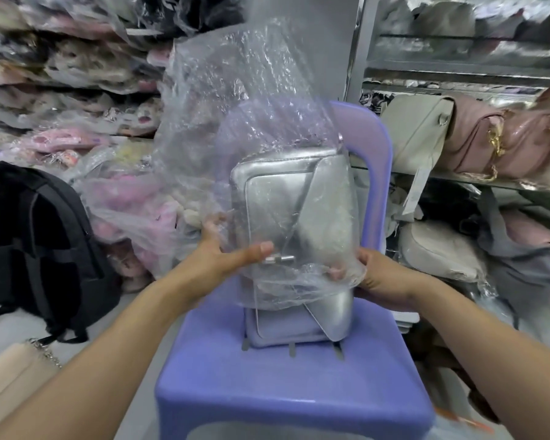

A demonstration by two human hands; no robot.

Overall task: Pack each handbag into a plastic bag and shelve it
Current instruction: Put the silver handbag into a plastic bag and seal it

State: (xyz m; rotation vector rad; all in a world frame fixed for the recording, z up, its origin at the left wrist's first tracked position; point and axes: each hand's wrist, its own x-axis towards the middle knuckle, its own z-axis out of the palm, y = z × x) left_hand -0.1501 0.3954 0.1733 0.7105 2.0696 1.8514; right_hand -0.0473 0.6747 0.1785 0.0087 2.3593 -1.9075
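A crinkled, clear plastic bag (235, 90) is covering a glossy silver leather-look handbag (286, 325), sitting on a smooth plastic chair (267, 382).

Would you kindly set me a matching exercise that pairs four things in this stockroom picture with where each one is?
Things
1. silver handbag
2. plastic bag
3. black backpack
4. pink handbag

Places
A. lying on the shelf at the right
B. on the floor at the left
C. standing on the purple chair
D. gripped by the left hand and right hand

Pairs: 1-C, 2-D, 3-B, 4-A
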